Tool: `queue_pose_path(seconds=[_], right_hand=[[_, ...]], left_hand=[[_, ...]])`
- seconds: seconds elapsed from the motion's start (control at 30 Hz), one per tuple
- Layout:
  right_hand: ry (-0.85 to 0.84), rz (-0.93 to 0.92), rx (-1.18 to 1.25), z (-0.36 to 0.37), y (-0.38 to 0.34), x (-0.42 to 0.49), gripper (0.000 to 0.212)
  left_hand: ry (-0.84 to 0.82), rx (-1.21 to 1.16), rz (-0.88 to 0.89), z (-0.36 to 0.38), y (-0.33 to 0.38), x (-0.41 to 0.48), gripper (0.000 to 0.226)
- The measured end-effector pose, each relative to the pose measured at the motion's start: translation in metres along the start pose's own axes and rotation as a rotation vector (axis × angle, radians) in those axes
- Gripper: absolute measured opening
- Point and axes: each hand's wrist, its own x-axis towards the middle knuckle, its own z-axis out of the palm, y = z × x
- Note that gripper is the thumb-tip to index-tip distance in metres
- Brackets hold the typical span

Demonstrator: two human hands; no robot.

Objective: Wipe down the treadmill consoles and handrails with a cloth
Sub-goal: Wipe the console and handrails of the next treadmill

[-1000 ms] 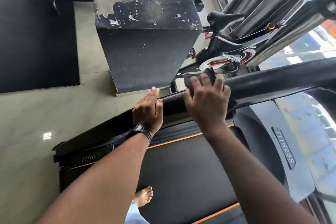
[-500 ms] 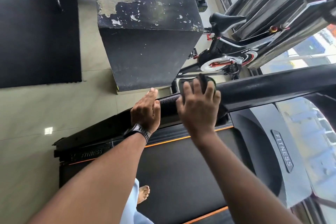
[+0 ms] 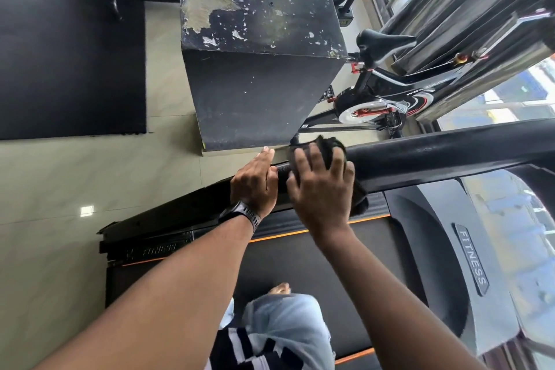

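Note:
A thick black treadmill handrail point(image 3: 435, 156) runs across the middle of the view. My right hand point(image 3: 321, 189) grips a dark cloth point(image 3: 332, 144) wrapped over the rail, fingers spread on it, and a fold of cloth hangs below the rail. Just left of it, my left hand point(image 3: 255, 183), with a black watch on the wrist, rests on the same rail with its fingers lying fairly straight across it. The two hands are almost touching. Below them lies the treadmill belt point(image 3: 300, 258) with orange edge lines. The console is out of view.
A worn black box point(image 3: 255, 93) stands on the tiled floor just beyond the rail. A spin bike point(image 3: 384, 90) is behind it by the window. A black floor mat point(image 3: 69, 54) lies far left. The grey FITNESS motor cover point(image 3: 471, 258) is at right.
My right hand has slid the cloth along the rail towards my left hand, closing the gap. My left hand stayed on the rail. My knee has come into view at the bottom.

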Motion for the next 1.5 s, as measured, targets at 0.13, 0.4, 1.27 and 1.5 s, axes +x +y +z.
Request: queue_pose_path(seconds=[0.13, 0.4, 1.27, 1.5], right_hand=[[-0.11, -0.259, 0.009, -0.007, 0.013, 0.039, 0.041], [-0.018, 0.048, 0.04, -0.008, 0.009, 0.01, 0.04], [-0.135, 0.092, -0.019, -0.016, 0.019, 0.031, 0.046], [-0.254, -0.23, 0.009, -0.019, 0.009, 0.058, 0.042]], left_hand=[[-0.008, -0.005, -0.004, 0.0, 0.0, 0.0, 0.052], [-0.007, 0.002, 0.015, 0.0, -0.002, -0.001, 0.053], [-0.019, 0.003, 0.015, -0.002, 0.0, -0.002, 0.053], [-0.023, 0.009, 0.014, -0.001, -0.001, 0.0, 0.052]])
